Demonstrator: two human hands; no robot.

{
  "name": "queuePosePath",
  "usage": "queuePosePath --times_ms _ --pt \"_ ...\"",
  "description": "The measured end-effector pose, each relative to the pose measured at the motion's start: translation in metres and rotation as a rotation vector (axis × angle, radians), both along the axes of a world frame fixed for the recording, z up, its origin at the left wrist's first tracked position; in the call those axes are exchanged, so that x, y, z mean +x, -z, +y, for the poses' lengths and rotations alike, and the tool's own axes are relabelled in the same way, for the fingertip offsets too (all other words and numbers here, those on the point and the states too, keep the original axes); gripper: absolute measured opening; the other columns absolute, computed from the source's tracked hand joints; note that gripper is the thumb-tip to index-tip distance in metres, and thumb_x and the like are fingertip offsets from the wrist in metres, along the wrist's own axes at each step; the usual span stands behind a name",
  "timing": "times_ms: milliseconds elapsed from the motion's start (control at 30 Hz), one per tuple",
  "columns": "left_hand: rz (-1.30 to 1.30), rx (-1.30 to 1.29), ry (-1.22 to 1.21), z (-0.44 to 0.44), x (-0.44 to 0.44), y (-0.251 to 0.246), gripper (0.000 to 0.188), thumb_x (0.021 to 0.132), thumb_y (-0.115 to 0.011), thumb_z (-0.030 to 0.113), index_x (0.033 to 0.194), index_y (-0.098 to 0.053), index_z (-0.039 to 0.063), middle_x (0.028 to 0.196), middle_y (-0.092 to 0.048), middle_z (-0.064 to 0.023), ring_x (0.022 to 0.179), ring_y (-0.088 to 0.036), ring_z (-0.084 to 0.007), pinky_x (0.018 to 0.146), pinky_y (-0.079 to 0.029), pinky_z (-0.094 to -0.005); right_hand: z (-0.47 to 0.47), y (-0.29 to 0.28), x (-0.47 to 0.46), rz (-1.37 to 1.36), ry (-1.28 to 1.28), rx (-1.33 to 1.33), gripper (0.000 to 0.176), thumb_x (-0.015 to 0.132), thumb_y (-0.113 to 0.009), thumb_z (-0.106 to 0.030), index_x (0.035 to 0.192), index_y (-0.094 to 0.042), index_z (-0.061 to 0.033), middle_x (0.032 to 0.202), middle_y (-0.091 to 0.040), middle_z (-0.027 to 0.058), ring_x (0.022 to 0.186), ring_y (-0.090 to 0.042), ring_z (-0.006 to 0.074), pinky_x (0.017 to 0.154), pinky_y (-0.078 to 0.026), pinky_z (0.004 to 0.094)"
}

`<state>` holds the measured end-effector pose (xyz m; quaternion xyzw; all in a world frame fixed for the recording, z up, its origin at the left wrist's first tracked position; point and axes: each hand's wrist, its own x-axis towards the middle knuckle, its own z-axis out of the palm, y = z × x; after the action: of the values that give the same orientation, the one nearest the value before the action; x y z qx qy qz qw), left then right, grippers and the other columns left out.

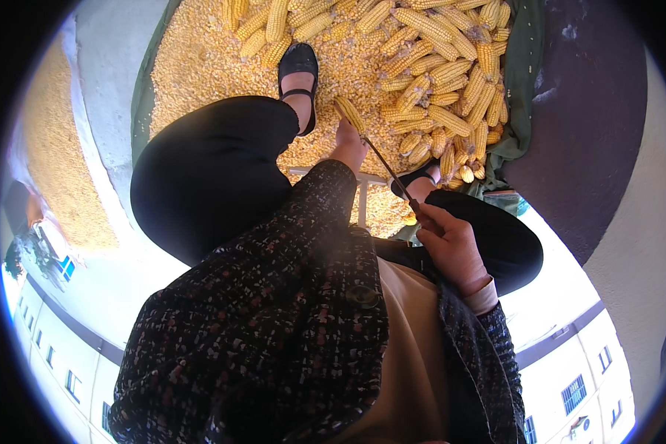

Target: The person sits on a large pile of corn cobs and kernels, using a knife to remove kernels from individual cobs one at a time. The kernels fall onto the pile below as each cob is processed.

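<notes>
My left hand [352,145] grips an ear of dried yellow corn [352,115] low between my feet. In my right hand [454,250] is the brown handle of a long thin metal tool [387,168], which looks like a screwdriver. Its shaft slants up and left, and the tip meets the near end of the ear, close to my left fingers. Exactly how the tip touches the kernels is too small to tell. Loose corn kernels [211,72] lie thickly beneath both the ear and my feet.
Whole corn ears [449,72] are heaped to the right and at the top. A green cloth [524,100] edges the kernels. My black shoes [298,60] rest among them, and a pale metal frame [362,202] shows between my legs. More kernels [61,139] are spread at far left.
</notes>
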<state>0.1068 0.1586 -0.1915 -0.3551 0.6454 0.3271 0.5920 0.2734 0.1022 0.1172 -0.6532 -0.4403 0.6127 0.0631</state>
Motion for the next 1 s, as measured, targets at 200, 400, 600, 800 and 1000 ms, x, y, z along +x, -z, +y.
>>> queuePosePath --times_ms 200,400,600,800,1000 --pt "-0.006 0.049 -0.055 -0.003 0.003 0.003 0.031 0.099 -0.044 0.042 0.106 -0.057 0.015 0.099 -0.052 -0.0018 0.089 -0.046 -0.0173 0.075 -0.04 -0.0348 0.005 0.011 0.007 -0.01 0.128 -0.219 0.037 0.082 -0.062 -0.004 0.119 -0.063 0.0001 0.094 -0.07 0.0143 0.084 -0.064 0.0129 0.076 -0.052 0.0291" --pt "-0.01 0.032 -0.087 0.003 0.005 -0.004 0.037 0.098 -0.045 0.043 0.119 -0.055 0.015 0.114 -0.053 -0.0035 0.104 -0.047 -0.0211 0.092 -0.038 -0.0393 -0.022 0.033 0.009 -0.042 -0.075 0.185 0.034 0.083 -0.064 -0.007 0.116 -0.064 -0.0005 0.092 -0.069 0.0132 0.074 -0.063 0.0112 0.067 -0.052 0.0274" --pt "-0.129 0.075 -0.067 -0.011 -0.011 0.017 0.028 0.096 -0.044 0.044 0.098 -0.051 0.018 0.094 -0.046 -0.0012 0.078 -0.039 -0.0177 0.066 -0.036 -0.0353 0.006 0.025 0.006 0.106 0.301 -0.316 0.029 0.084 -0.065 -0.009 0.112 -0.065 -0.0003 0.085 -0.065 0.0081 0.066 -0.06 0.0101 0.06 -0.05 0.0258" --pt "-0.198 0.085 0.002 -0.01 -0.012 0.014 0.031 0.094 -0.04 0.047 0.085 -0.048 0.019 0.078 -0.046 0.0 0.065 -0.035 -0.0145 0.053 -0.027 -0.0303 0.001 0.046 0.01 0.066 -0.162 0.281 0.027 0.084 -0.063 -0.008 0.11 -0.065 -0.0041 0.075 -0.062 0.0059 0.058 -0.058 0.0226 0.056 -0.051 0.0356" --pt "-0.304 0.08 -0.053 -0.008 -0.023 -0.002 0.034 0.096 -0.039 0.043 0.087 -0.052 0.013 0.071 -0.053 0.0001 0.056 -0.044 -0.0122 0.049 -0.027 -0.028 0.026 0.025 0.009 -0.261 -0.658 0.295 0.032 0.085 -0.065 -0.005 0.116 -0.062 -0.0017 0.092 -0.068 0.0012 0.076 -0.066 0.0164 0.065 -0.052 0.0317"
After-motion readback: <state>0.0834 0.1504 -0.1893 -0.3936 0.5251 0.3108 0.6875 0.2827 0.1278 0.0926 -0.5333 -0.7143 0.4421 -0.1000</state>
